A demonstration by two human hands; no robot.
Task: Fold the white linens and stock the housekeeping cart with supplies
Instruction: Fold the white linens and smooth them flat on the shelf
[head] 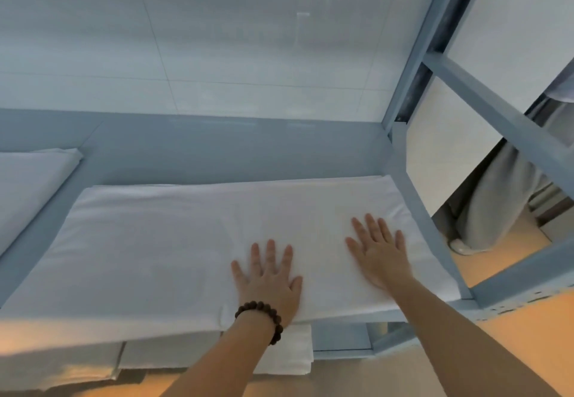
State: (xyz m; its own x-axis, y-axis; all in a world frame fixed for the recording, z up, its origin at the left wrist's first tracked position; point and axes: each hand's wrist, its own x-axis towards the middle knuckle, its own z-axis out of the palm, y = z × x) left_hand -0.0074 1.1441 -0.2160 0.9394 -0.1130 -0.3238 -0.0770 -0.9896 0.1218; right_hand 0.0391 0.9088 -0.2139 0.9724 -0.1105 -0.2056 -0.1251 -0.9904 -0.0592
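We see a white sheet (174,241), folded into a broad flat rectangle, lying on a blue-grey shelf (217,154). It fills most of the shelf's right part, and its near edge runs along the shelf front.

Left hand (268,278) lies palm down on the sheet near the front edge. Its fingers (271,252) are straight and spread wide, holding nothing. A brown bead bracelet (261,319) sits on that wrist.

Right hand (380,255) is also flat on the sheet, just right of the left and a little farther in. Its fingers are spread wide too and angle toward the back corner. The hands are apart, not touching.

Around:
- A second folded linen (28,185) lies on the same shelf to the left, apart from the sheet, with bare shelf between them.
- More folded white cloth (289,354) shows on a lower level under the left wrist.
- The rack's post (419,204) stands right beside the sheet's right edge, and a crossbar (497,117) slants beyond it.
- A pale tiled wall (217,39) closes the back.
- Through the rack on the right we make out a person's grey trouser leg (494,198) and a white shoe (462,246) on an orange-lit floor (512,334).
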